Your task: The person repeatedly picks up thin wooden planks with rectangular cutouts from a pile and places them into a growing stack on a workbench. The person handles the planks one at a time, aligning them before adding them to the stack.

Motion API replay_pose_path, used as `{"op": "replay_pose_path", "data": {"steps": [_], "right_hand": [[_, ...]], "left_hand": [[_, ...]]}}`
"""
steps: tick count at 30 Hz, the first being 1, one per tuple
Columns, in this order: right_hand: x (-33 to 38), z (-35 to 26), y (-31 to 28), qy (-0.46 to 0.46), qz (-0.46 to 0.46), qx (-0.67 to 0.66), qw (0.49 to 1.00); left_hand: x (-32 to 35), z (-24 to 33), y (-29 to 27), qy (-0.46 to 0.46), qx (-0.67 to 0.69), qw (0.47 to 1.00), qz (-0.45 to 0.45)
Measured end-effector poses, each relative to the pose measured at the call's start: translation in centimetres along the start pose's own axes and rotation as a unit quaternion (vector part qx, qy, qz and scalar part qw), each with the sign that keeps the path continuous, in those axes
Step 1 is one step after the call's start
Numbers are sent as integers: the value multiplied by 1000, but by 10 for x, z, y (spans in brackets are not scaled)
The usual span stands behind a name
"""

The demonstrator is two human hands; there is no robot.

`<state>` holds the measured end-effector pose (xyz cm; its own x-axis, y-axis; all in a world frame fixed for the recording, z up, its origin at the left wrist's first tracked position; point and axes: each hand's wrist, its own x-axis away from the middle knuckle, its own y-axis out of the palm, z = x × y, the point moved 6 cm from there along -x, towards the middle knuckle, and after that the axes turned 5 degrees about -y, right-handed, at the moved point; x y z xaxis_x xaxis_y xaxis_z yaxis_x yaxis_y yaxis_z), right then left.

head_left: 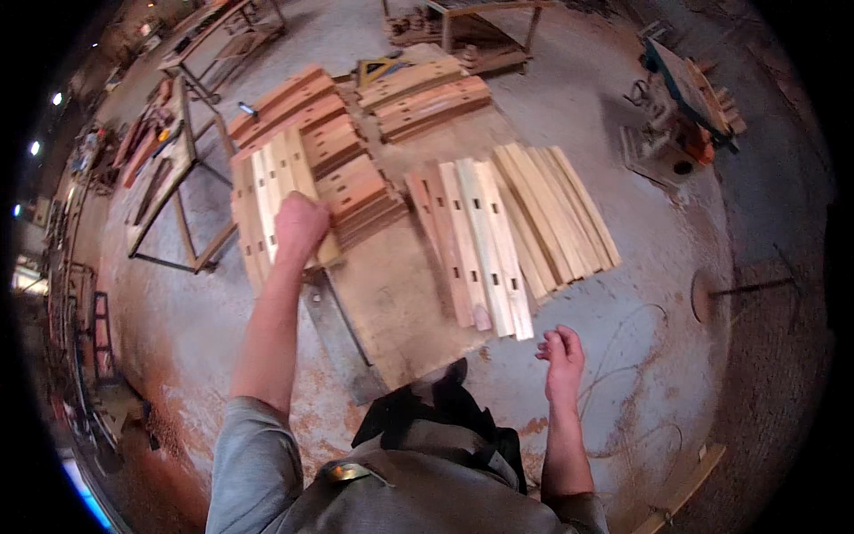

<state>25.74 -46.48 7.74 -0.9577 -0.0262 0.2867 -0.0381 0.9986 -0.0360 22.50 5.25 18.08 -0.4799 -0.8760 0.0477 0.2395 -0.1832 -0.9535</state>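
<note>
My left hand [301,227] is closed around a pale wooden slat [300,160] at the left of the worktable [391,316]. More slats with small rectangular slots [253,209] lie side by side under and next to it. Beyond the ends of a second row of slotted slats [476,240], right of the middle, my right hand [562,360] hangs in the air. Its fingers are loosely bent and apart, and nothing shows in them. To the right of that row, plain pale strips [560,218] lie together.
Stacked reddish slotted boards [342,187] and more boards [427,98] stand at the table's far side, with a yellow-edged square [382,69] behind. At the left is a metal-framed trestle [182,191]; at the far right, a machine [676,133]. A cable [614,343] loops over the floor.
</note>
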Motion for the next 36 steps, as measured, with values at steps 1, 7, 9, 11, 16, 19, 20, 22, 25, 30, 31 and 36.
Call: {"op": "replay_pose_path", "data": {"steps": [1,7,9,11,16,19,20,22,25,30,31,36], "right_hand": [[-1,-3,3,-13,-6,14,1000],[-2,-46,44,-163,-59,224,959],[0,-69,69,-203,-98,343,912],[0,-82,88,-229,-120,417,871],[-9,-83,117,-204,-156,527,810],[-11,-77,121,-208,-139,538,805],[-11,-77,121,-215,-134,531,809],[-11,-76,119,-232,-129,514,816],[-13,-66,102,-201,-145,395,885],[27,-51,103,110,-315,-230,914],[38,-53,104,159,-340,-310,873],[58,-29,105,213,-360,-428,801]], "left_hand": [[-2,3,0,17,-27,999,13],[-1,15,7,80,-105,990,39],[-2,11,7,97,-136,985,39],[6,16,1,103,-128,985,56],[55,37,-7,161,-45,984,64],[86,29,14,189,81,978,-36],[101,30,19,186,98,975,-70],[130,30,32,179,140,964,-137],[167,30,59,174,229,925,-247],[209,60,76,115,402,804,-423],[212,64,78,90,432,786,-433],[232,85,78,1,537,645,-544]]}}
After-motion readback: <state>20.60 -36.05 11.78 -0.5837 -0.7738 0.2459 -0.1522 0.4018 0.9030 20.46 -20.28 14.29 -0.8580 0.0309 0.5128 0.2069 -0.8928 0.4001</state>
